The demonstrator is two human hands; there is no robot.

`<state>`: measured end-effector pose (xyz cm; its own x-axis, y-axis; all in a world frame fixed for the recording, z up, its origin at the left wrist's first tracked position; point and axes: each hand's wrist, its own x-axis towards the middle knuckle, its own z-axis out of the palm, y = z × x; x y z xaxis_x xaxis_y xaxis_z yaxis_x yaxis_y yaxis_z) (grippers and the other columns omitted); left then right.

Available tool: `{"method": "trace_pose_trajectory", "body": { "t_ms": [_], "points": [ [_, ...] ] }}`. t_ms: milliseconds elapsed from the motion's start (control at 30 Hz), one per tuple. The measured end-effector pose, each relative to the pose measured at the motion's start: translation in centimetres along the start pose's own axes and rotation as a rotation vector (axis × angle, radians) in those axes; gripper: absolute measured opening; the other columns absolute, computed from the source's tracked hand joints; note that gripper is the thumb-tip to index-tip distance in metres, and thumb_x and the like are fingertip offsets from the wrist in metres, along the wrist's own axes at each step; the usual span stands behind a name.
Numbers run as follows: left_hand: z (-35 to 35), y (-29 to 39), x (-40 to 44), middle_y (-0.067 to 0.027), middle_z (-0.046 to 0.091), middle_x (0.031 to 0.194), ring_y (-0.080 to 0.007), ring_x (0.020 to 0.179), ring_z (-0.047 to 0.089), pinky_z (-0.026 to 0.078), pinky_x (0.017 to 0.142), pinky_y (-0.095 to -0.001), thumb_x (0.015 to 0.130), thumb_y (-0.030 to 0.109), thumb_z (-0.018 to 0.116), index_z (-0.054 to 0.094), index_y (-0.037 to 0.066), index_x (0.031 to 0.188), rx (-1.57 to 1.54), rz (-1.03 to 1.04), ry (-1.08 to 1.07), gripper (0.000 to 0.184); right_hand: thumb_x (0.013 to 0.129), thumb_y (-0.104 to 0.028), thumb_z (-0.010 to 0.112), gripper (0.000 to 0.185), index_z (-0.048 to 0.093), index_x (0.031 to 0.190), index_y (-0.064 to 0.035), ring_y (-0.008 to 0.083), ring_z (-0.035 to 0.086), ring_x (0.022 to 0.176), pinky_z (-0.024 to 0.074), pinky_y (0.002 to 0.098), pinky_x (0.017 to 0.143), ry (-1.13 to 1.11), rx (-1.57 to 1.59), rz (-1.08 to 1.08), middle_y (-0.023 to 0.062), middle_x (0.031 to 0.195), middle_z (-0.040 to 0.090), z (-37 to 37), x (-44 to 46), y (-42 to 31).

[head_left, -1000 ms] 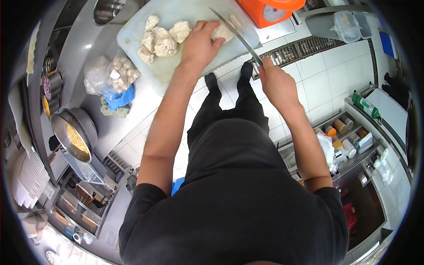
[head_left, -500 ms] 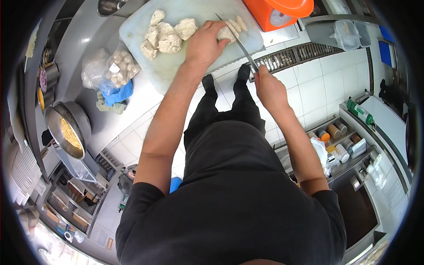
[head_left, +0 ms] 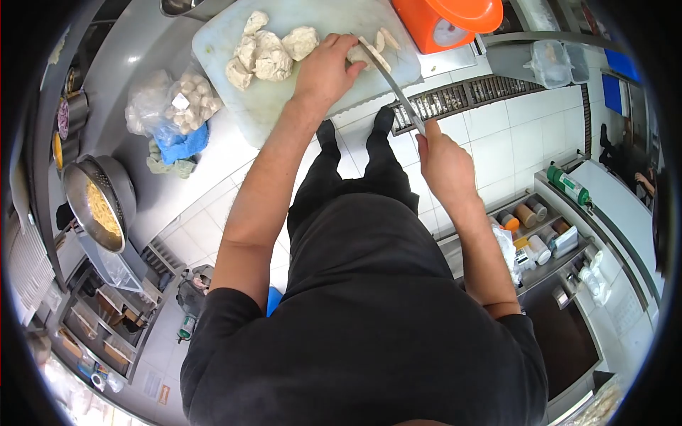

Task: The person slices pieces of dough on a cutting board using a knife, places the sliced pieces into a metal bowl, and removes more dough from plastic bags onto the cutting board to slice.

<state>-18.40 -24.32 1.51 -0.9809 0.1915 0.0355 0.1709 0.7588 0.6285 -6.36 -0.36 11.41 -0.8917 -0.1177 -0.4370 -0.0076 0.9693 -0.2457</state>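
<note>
My left hand [head_left: 327, 71] presses its fingers on a pale piece of what looks like cooked chicken [head_left: 358, 55] on the white cutting board [head_left: 257, 113]. My right hand [head_left: 447, 163] is closed around the handle of a long knife [head_left: 393, 84]. The blade slants across the board, its tip by my left fingertips and its edge at the chicken piece. Beyond the blade lie a few cut slices [head_left: 388, 38]. Several larger pale lumps [head_left: 272, 57] sit to the left of my left hand; part of the held piece is hidden.
An orange scale [head_left: 449, 28] stands right of the board. Left of it are a plastic bag of round pale items [head_left: 193, 106], a blue cloth [head_left: 183, 145] and a metal bowl with yellow strips [head_left: 103, 206]. Another person's hand [head_left: 645, 183] shows at the far right.
The knife handle and my right hand have moved slightly right and down. The slices beyond the blade are arranged differently. My left hand stays on the piece, and the view has shifted a little.
</note>
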Motion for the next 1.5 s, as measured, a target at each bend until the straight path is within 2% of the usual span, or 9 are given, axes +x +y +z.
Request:
{"method": "trace_pose_trajectory", "body": {
  "t_ms": [300, 433, 667, 1033, 1233, 1333, 1367, 1467, 1500],
  "points": [
    [0.5, -0.4, 0.0, -0.0092, 0.073, 0.121, -0.0275, 0.101, 0.075, 0.061, 0.089, -0.0413, 0.092, 0.024, 0.083, 0.070, 0.009, 0.129, 0.004, 0.031, 0.026, 0.043, 0.112, -0.024, 0.053, 0.023, 0.054, 0.111, -0.0019, 0.0477, 0.074, 0.080, 0.0587, 0.0585, 0.072, -0.001, 0.080, 0.026, 0.0255, 0.083, 0.074, 5.2, 4.1, -0.6],
    [0.5, -0.9, -0.2, -0.0097, 0.073, 0.123, -0.0278, 0.102, 0.075, 0.061, 0.089, -0.0406, 0.092, 0.022, 0.083, 0.070, 0.008, 0.131, 0.022, 0.073, 0.034, 0.044, 0.111, -0.025, 0.055, 0.025, 0.057, 0.113, -0.0007, 0.0462, 0.074, 0.080, 0.0584, 0.0577, 0.072, 0.033, 0.138, -0.093, 0.0244, 0.080, 0.074, 4.1, 6.7, 0.2],
    [-0.2, -0.5, -0.2, -0.0104, 0.072, 0.122, -0.0256, 0.104, 0.076, 0.062, 0.091, -0.0387, 0.091, 0.015, 0.085, 0.070, 0.005, 0.125, -0.079, -0.054, -0.002, 0.039, 0.111, -0.025, 0.057, 0.022, 0.056, 0.110, -0.0030, 0.0438, 0.075, 0.077, 0.0581, 0.0562, 0.069, 0.024, 0.058, -0.063, 0.0224, 0.080, 0.074, -0.4, 3.3, -1.2],
    [0.3, -0.9, -0.3, -0.0093, 0.074, 0.116, -0.0246, 0.103, 0.077, 0.062, 0.090, -0.0379, 0.089, 0.015, 0.086, 0.070, 0.005, 0.123, -0.061, -0.031, 0.004, 0.039, 0.111, -0.024, 0.055, 0.020, 0.053, 0.108, -0.0041, 0.0463, 0.074, 0.077, 0.0585, 0.0580, 0.069, -0.018, 0.061, 0.007, 0.0232, 0.082, 0.074, 4.0, 1.9, -0.4],
    [1.0, -0.7, -0.7, -0.0104, 0.073, 0.115, -0.0258, 0.099, 0.076, 0.062, 0.088, -0.0390, 0.090, 0.014, 0.085, 0.068, 0.004, 0.120, -0.071, -0.008, 0.103, 0.036, 0.110, -0.026, 0.057, 0.022, 0.055, 0.106, -0.0039, 0.0471, 0.073, 0.078, 0.0572, 0.0583, 0.071, -0.002, 0.157, -0.082, 0.0236, 0.079, 0.072, 4.3, 6.1, -0.1],
    [2.4, -0.6, -1.3, -0.0128, 0.070, 0.120, -0.0272, 0.097, 0.076, 0.063, 0.087, -0.0410, 0.091, 0.012, 0.083, 0.066, 0.002, 0.120, -0.287, -0.021, 0.270, 0.035, 0.110, -0.026, 0.059, 0.023, 0.055, 0.106, -0.0044, 0.0471, 0.072, 0.078, 0.0550, 0.0589, 0.069, 0.061, 0.250, -0.093, 0.0232, 0.078, 0.072, 2.7, 4.6, 0.6],
    [3.0, -0.6, -1.5, -0.0173, 0.064, 0.133, -0.0310, 0.110, 0.071, 0.061, 0.093, -0.0420, 0.090, 0.010, 0.083, 0.065, 0.003, 0.124, -0.358, -0.046, 0.276, 0.039, 0.110, -0.027, 0.060, 0.024, 0.055, 0.104, -0.0042, 0.0478, 0.070, 0.075, 0.0527, 0.0592, 0.066, 0.079, 0.291, -0.055, 0.0230, 0.075, 0.071, 2.2, 3.7, 0.9],
    [5.3, -0.2, -1.3, -0.0207, 0.056, 0.146, -0.0378, 0.129, 0.062, 0.056, 0.104, -0.0451, 0.089, 0.015, 0.086, 0.065, 0.004, 0.132, -0.251, 0.008, 0.435, 0.050, 0.110, -0.027, 0.060, 0.024, 0.055, 0.102, -0.0045, 0.0495, 0.068, 0.072, 0.0519, 0.0584, 0.064, 0.109, 0.378, 0.093, 0.0235, 0.074, 0.070, 1.6, 1.7, 2.2],
    [5.6, 0.5, -0.8, -0.0216, 0.055, 0.148, -0.0403, 0.133, 0.058, 0.053, 0.107, -0.0468, 0.087, 0.019, 0.087, 0.065, 0.005, 0.134, -0.299, -0.008, 0.448, 0.054, 0.111, -0.026, 0.061, 0.025, 0.057, 0.104, -0.0027, 0.0431, 0.069, 0.062, 0.0524, 0.0522, 0.058, 0.133, 0.403, 0.121, 0.0210, 0.069, 0.068, 2.5, 1.6, 3.3]
  ]
}}
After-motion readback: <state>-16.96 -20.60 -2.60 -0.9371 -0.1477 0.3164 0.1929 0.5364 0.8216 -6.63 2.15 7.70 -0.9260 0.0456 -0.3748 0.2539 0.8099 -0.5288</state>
